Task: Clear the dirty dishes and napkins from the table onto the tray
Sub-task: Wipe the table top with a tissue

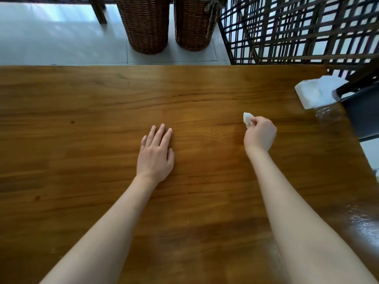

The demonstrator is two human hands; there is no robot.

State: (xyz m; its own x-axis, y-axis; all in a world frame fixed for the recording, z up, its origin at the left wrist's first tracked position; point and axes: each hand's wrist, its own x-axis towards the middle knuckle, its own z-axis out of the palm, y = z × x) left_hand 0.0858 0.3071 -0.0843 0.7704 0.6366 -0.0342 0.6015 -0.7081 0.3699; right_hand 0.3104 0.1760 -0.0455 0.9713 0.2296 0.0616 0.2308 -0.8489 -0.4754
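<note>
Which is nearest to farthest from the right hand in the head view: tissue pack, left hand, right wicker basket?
1. Tissue pack, up at the table's right edge.
2. Left hand, flat on the table, to the left.
3. Right wicker basket, on the floor beyond the table.

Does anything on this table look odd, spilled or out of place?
Little stands out. The right hand pinches a small crumpled napkin above the table. The left hand rests flat on the wood. A tissue pack sits at the far right edge. No spill or damage is visible.

Left hand [155, 155] flat on table [82, 124]; right hand [260, 133] with napkin [246, 118] right of it.
</note>
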